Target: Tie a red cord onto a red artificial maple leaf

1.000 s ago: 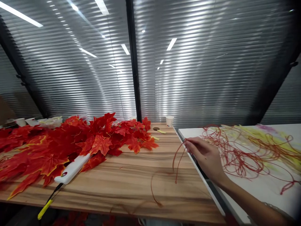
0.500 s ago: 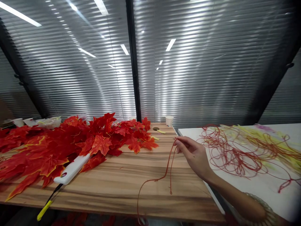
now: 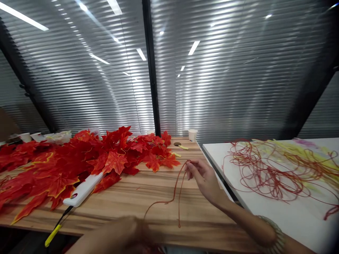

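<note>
Wooden table (image 3: 148, 197) (blinds behind) lies under right hand (image 3: 203, 178), fingers pinching red wire (image 3: 178, 192).

A glass wall (image 3: 238, 81) with closed grey blinds, split by a dark post (image 3: 151, 70), rises behind the wooden bench (image 3: 148, 197); ceiling strip lights reflect in it. A white bench (image 3: 291, 215) adjoins right.

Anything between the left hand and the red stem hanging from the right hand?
Nothing visible. The right hand pinches the red stem above bare wooden table; the blurred left hand sits just below its lower end.
</note>
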The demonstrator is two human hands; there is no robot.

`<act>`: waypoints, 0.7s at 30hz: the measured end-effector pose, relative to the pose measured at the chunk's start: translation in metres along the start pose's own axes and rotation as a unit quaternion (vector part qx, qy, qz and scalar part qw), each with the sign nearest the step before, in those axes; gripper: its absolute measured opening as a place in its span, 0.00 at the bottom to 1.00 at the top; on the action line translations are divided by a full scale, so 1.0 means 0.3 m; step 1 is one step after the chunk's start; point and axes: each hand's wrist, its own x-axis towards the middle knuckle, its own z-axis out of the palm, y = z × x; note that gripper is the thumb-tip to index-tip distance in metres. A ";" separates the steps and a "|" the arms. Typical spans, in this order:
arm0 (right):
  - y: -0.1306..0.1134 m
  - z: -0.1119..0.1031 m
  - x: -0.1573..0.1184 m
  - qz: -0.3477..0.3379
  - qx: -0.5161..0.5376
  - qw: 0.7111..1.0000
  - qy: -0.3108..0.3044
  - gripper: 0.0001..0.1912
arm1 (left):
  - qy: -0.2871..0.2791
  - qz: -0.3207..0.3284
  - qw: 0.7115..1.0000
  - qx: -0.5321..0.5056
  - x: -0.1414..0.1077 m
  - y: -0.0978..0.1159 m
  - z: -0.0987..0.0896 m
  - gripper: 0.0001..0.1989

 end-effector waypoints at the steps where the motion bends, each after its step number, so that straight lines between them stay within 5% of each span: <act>1: 0.012 0.014 0.007 0.001 0.012 1.000 0.007 0.10 | 0.009 0.007 1.000 0.004 0.018 0.031 -0.038 0.09; 4: 0.056 0.049 0.026 0.005 0.030 0.999 0.029 0.11 | 0.086 0.038 0.993 0.065 0.110 0.094 -0.121 0.13; 7: 0.120 0.071 0.033 -0.007 -0.010 1.000 0.011 0.11 | 0.148 0.092 0.985 -0.011 0.252 0.083 -0.125 0.14; 14: 0.275 0.082 0.012 -0.002 -0.076 0.995 -0.058 0.12 | 0.329 0.172 0.903 -0.216 0.606 -0.047 0.041 0.13; 21: 0.332 0.058 -0.012 -0.021 -0.180 0.980 -0.080 0.09 | 0.388 0.156 0.888 -0.190 0.680 -0.108 0.139 0.12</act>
